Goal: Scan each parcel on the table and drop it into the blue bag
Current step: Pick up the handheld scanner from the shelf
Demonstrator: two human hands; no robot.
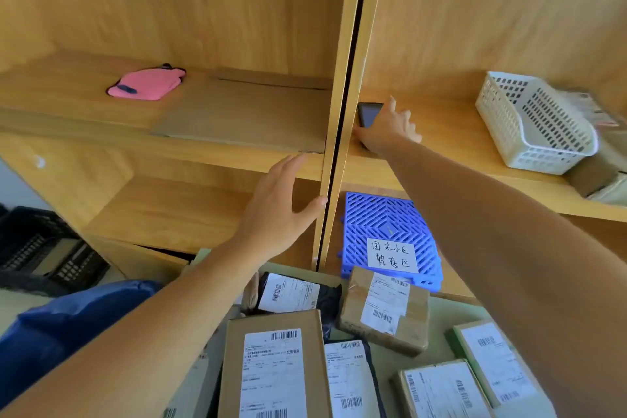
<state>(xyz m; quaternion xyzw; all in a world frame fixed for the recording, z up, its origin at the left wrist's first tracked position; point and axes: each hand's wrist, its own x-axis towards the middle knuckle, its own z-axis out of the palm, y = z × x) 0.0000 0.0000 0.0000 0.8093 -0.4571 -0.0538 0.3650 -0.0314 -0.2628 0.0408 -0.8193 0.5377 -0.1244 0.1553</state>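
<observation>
Blue bag [61,326] lies at lower left beside the table, partly behind the left forearm. Left hand [278,210] is spread flat and empty, thumb tip touching the shelf divider [334,132]. Parcels crowd the green table [437,312] below: a black pouch [330,299], a large brown box [274,370] and a taped carton [385,310], each with a white barcode label; the print is too small to read. A blue grid tile [390,224] behind them carries a handwritten note reading "国光小区 暂存区". Right hand [386,129] rests on a dark handheld scanner [368,114] on the shelf, fingers spread around it; whether it grips cannot be told. A white basket [532,122] stands further right.
</observation>
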